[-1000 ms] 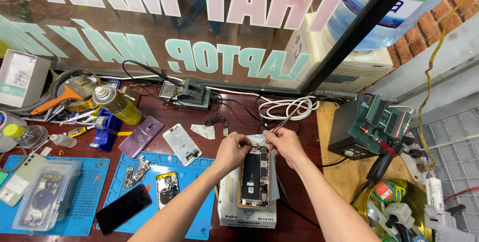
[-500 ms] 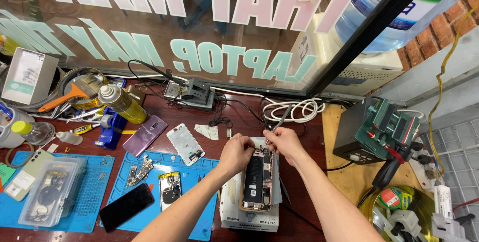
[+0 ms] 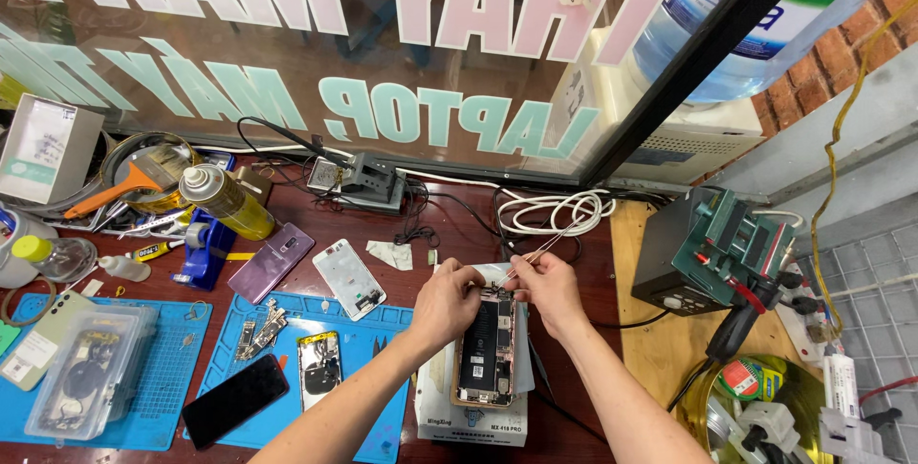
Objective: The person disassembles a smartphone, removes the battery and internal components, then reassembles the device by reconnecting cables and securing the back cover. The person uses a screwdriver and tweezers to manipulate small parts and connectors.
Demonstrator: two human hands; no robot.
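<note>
The left hand (image 3: 448,303) pins the opened phone (image 3: 486,347) just beneath it on its white pad (image 3: 473,416), steadying it so the right hand (image 3: 543,284), pinching tweezers (image 3: 547,246), can reach its top edge.

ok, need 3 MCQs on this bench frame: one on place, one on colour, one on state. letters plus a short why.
1. Where does the opened phone lie?
A. on the white pad
B. on the blue mat
C. inside the clear box

2. What colour is the phone back beside the spray can?
A. green
B. purple
C. white

3. What does the right hand hold?
A. nothing
B. a brush
C. tweezers

Answers:
1 A: the white pad shows under it.
2 B: its casing is purple.
3 C: thin tweezers are pinched, while the left hand steadies the phone.
</note>
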